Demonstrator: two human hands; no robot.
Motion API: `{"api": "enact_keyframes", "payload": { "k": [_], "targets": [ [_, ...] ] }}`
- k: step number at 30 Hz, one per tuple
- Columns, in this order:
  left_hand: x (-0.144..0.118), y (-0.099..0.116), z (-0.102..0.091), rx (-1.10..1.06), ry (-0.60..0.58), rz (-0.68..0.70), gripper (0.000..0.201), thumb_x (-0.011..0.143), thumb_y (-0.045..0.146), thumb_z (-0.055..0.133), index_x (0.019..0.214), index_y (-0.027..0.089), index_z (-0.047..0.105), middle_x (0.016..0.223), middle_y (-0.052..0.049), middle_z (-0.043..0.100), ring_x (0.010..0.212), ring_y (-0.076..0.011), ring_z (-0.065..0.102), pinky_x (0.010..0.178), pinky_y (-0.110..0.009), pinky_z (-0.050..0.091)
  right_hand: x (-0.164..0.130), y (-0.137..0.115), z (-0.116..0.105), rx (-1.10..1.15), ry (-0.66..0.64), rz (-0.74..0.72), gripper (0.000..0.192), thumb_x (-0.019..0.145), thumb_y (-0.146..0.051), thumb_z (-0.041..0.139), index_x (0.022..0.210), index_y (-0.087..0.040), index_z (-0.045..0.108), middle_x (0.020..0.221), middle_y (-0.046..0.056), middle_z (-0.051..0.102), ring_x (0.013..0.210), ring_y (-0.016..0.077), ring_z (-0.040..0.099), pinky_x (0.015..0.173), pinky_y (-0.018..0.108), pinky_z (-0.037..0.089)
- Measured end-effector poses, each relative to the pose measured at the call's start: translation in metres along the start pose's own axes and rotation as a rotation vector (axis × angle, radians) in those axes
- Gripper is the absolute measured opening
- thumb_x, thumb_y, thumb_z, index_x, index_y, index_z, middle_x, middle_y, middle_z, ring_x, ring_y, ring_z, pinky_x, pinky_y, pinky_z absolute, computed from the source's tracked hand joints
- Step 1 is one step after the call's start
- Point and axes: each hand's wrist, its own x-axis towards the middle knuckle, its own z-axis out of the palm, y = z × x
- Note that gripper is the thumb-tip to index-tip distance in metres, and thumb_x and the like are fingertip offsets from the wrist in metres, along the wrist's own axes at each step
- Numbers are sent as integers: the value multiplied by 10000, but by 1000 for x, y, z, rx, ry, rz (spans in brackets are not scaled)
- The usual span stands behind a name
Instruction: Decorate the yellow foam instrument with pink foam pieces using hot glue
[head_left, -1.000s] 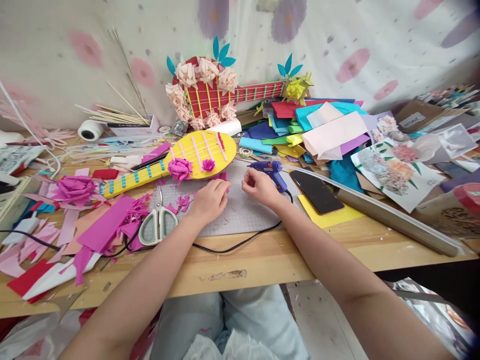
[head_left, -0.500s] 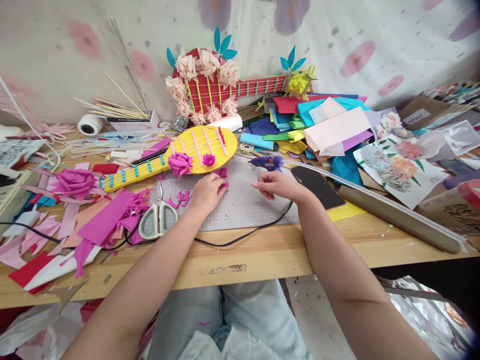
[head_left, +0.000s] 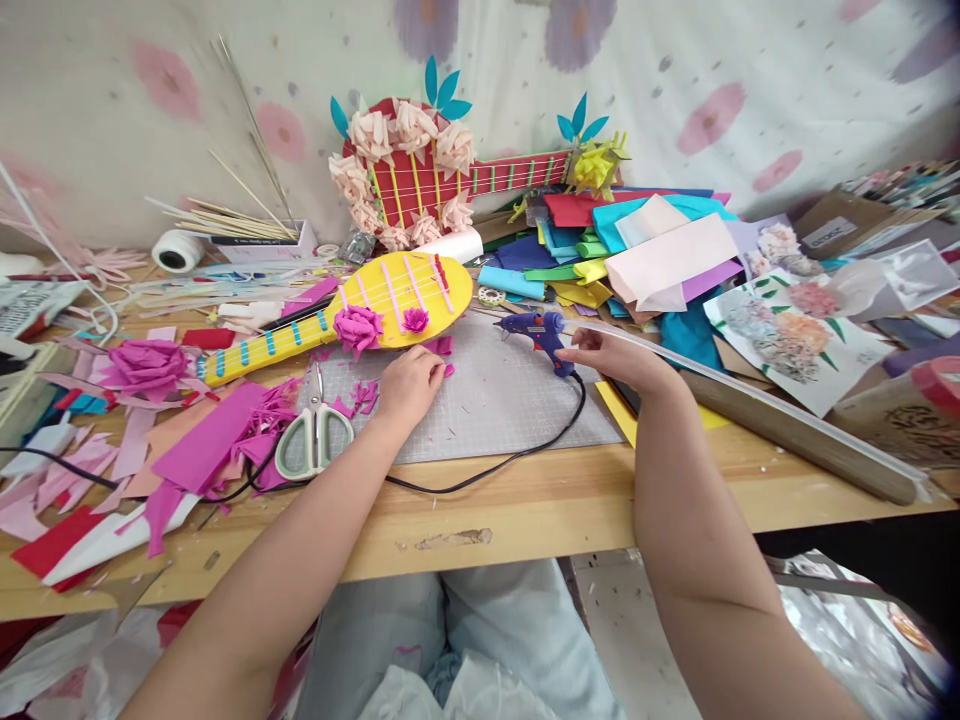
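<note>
My left hand (head_left: 409,385) rests on the grey cutting mat (head_left: 502,405), its fingers closed on a small pink paper piece (head_left: 448,370). My right hand (head_left: 615,358) is at the mat's far right corner, fingers on the handle of the blue glue gun (head_left: 541,330), whose black cord (head_left: 480,472) loops across the mat's front edge. Just beyond my left hand lies a yellow paper guitar (head_left: 405,295) with two pink flowers (head_left: 358,328) on it.
Scissors (head_left: 315,440) and pink paper scraps (head_left: 210,445) lie left of the mat. A red paper guitar (head_left: 420,180) leans on the wall. Stacked coloured sheets (head_left: 645,250) and a long brown roll (head_left: 795,435) fill the right side. A pink rose (head_left: 146,365) sits far left.
My right hand moved right, away from my left hand, to the glue gun's handle. My left hand stayed on the mat with the pink piece.
</note>
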Motion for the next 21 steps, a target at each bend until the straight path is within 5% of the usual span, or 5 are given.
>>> {"api": "enact_keyframes", "payload": {
  "k": [4, 11, 21],
  "targets": [
    [-1, 1, -1, -68, 60, -31, 189, 861, 268, 489, 855, 198, 665, 951, -49, 673, 853, -182, 613, 713, -281, 410, 5, -9, 18, 37, -3, -1, 502, 651, -568, 670, 960, -172, 646, 854, 59, 634, 736, 189, 559, 641, 307, 418],
    [-2, -3, -1, -239, 53, -146, 179, 869, 288, 466, 856, 198, 620, 840, -38, 690, 748, -166, 612, 670, -269, 402, 18, -7, 51, 106, 111, 82, 438, 670, -537, 654, 918, -177, 682, 800, 55, 664, 770, 233, 599, 695, 349, 453],
    [-1, -6, 5, -385, 46, -200, 152, 801, 312, 558, 906, 212, 606, 834, -29, 700, 699, -148, 621, 673, -261, 441, 21, -4, 53, 483, 212, 209, 466, 611, -575, 681, 820, -162, 626, 670, 31, 602, 548, 123, 511, 502, 259, 418]
  ]
}}
